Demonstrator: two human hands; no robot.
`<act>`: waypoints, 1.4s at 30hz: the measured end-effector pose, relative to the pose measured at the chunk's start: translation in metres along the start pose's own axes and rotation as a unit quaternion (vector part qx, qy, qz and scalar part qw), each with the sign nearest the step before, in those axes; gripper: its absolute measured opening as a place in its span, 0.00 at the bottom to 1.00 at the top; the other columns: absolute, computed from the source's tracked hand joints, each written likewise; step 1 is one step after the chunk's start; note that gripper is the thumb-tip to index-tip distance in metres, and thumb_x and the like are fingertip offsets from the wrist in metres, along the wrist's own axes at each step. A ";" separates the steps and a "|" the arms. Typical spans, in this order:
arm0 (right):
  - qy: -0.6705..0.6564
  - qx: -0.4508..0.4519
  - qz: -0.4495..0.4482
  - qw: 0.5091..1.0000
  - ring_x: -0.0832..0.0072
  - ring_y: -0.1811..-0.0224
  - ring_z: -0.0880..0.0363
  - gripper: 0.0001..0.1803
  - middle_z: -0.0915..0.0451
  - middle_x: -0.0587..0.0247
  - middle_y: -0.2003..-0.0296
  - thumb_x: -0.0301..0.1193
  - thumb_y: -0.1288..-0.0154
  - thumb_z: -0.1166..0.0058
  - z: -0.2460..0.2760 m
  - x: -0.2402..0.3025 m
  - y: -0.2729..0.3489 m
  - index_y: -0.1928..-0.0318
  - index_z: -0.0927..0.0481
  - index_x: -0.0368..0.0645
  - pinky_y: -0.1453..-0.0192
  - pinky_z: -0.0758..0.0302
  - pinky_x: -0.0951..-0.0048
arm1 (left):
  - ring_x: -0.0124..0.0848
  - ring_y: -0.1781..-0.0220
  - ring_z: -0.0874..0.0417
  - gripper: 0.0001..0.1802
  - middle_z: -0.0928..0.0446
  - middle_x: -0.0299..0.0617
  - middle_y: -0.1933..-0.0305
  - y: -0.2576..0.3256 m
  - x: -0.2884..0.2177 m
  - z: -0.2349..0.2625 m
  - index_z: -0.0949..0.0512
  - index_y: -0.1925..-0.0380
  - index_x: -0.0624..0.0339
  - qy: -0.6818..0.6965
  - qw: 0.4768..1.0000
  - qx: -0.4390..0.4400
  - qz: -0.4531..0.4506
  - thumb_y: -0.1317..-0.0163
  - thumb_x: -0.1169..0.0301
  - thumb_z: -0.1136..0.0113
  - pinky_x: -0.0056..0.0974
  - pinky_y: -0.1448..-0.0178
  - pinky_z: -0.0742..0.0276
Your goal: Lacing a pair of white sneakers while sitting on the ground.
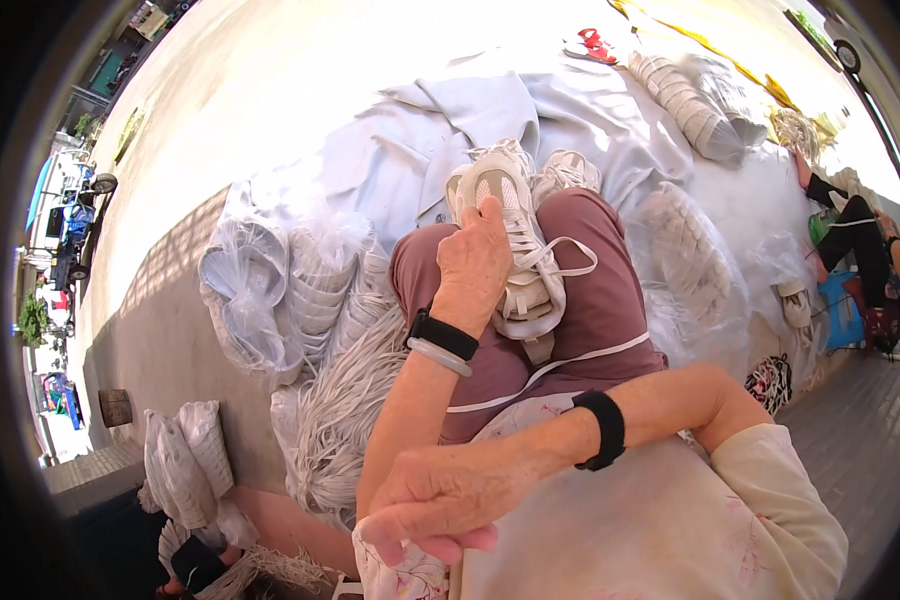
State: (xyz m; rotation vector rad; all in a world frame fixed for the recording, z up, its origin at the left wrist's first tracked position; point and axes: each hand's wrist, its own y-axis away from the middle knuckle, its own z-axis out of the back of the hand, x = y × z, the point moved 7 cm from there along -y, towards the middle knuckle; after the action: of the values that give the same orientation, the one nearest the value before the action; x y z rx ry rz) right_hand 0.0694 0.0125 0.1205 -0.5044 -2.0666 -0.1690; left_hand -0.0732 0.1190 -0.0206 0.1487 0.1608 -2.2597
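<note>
Head view: left hand [475, 265] at frame centre, fingers closed on the white sneaker [515, 250] lying on the lap. White lace [560, 262] partly threaded, loop and end loose; lacing looks unfinished. Right hand [440, 505] at lower centre, crossed over, loosely curled, holds nothing visible. Lace bundle [340, 410] left of the knee; bagged shoe parts [270, 290] beyond it.

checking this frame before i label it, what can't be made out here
Head view only:
- Left hand covers part of the white shoe on the lap; the grip underneath is hidden.
- Right hand: fingertips curl under, so anything pinched is unseen.
- Bundle of white laces: partly behind the left forearm.
- Far ground: washed out by sun.
- Person at right: small, bent by the rim.
</note>
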 end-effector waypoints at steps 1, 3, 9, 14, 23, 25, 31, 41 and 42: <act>0.002 -0.017 0.001 1.000 0.84 0.74 0.24 0.25 0.24 0.69 0.81 0.43 0.24 0.63 0.000 -0.010 0.005 0.65 0.20 0.36 0.66 0.24 0.78 | 0.44 0.71 0.14 0.10 0.25 0.49 0.65 -0.005 -0.007 -0.004 0.36 0.59 0.60 -0.003 1.000 0.005 -0.005 0.37 0.69 0.50 0.45 0.73 0.19; 0.069 -0.111 0.197 0.972 0.84 0.83 0.32 0.25 0.30 0.73 0.85 0.43 0.24 0.62 0.009 0.002 0.012 0.68 0.21 0.37 0.77 0.31 0.78 | 0.45 0.71 0.14 0.10 0.25 0.49 0.65 0.000 -0.004 -0.003 0.36 0.59 0.61 -0.012 1.000 0.009 0.006 0.37 0.70 0.50 0.45 0.73 0.19; -0.200 -0.388 0.126 0.891 0.88 0.94 0.50 0.22 0.43 0.79 0.90 0.41 0.23 0.62 0.115 -0.001 0.125 0.69 0.23 0.39 0.93 0.51 0.83 | 0.44 0.71 0.14 0.11 0.25 0.48 0.65 0.001 -0.005 -0.001 0.36 0.59 0.60 0.019 0.999 0.037 0.023 0.37 0.70 0.49 0.44 0.73 0.19; -0.249 -0.528 0.181 0.792 0.88 0.95 0.50 0.20 0.44 0.80 0.91 0.39 0.23 0.60 0.150 -0.026 0.210 0.70 0.24 0.40 0.93 0.49 0.83 | 0.49 0.65 0.15 0.10 0.25 0.53 0.61 0.004 0.007 0.004 0.36 0.58 0.61 0.068 0.998 0.003 0.009 0.35 0.69 0.52 0.46 0.66 0.18; -0.089 -0.651 0.056 0.751 0.90 0.92 0.47 0.15 0.37 0.77 0.89 0.34 0.26 0.55 0.155 -0.069 0.261 0.69 0.23 0.38 0.90 0.48 0.84 | 0.35 0.75 0.24 0.04 0.24 0.45 0.68 0.067 0.061 0.041 0.23 0.66 0.63 0.428 0.882 -0.097 0.170 0.39 0.75 0.39 0.37 0.66 0.27; -0.005 -0.647 0.017 0.763 0.88 0.90 0.43 0.13 0.33 0.75 0.86 0.33 0.28 0.52 0.153 -0.061 0.244 0.68 0.22 0.37 0.86 0.44 0.83 | 0.32 0.77 0.24 0.04 0.24 0.43 0.73 0.079 0.024 0.039 0.22 0.69 0.64 0.392 0.915 -0.006 0.099 0.41 0.75 0.37 0.35 0.68 0.28; 0.282 -0.564 0.014 0.776 0.70 0.77 0.22 0.08 0.21 0.60 0.77 0.30 0.37 0.46 0.143 -0.052 0.196 0.66 0.20 0.38 0.70 0.28 0.70 | 0.35 0.77 0.22 0.06 0.24 0.44 0.76 0.094 0.000 0.019 0.21 0.70 0.64 0.344 0.927 0.060 0.137 0.41 0.72 0.37 0.37 0.69 0.27; 0.550 -0.560 -0.038 0.618 0.63 0.70 0.18 0.09 0.21 0.61 0.72 0.29 0.40 0.44 0.144 -0.042 0.165 0.59 0.25 0.43 0.70 0.24 0.65 | 0.44 0.76 0.22 0.10 0.24 0.46 0.77 0.086 -0.011 0.014 0.25 0.74 0.61 0.211 0.972 0.018 0.100 0.39 0.67 0.38 0.45 0.70 0.29; 0.578 -0.548 -0.074 0.600 0.63 0.71 0.18 0.10 0.22 0.62 0.73 0.29 0.41 0.43 0.146 -0.044 0.163 0.59 0.26 0.43 0.72 0.25 0.64 | 0.44 0.76 0.22 0.10 0.24 0.46 0.77 0.086 -0.012 0.013 0.25 0.74 0.61 0.211 0.972 0.019 0.099 0.39 0.67 0.38 0.45 0.70 0.29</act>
State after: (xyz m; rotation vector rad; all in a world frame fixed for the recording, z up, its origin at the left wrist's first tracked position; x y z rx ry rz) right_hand 0.0418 0.1935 -0.0062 -0.6462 -0.4675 -1.4968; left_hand -0.0005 0.0712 -0.0118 0.6381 0.3133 -2.0067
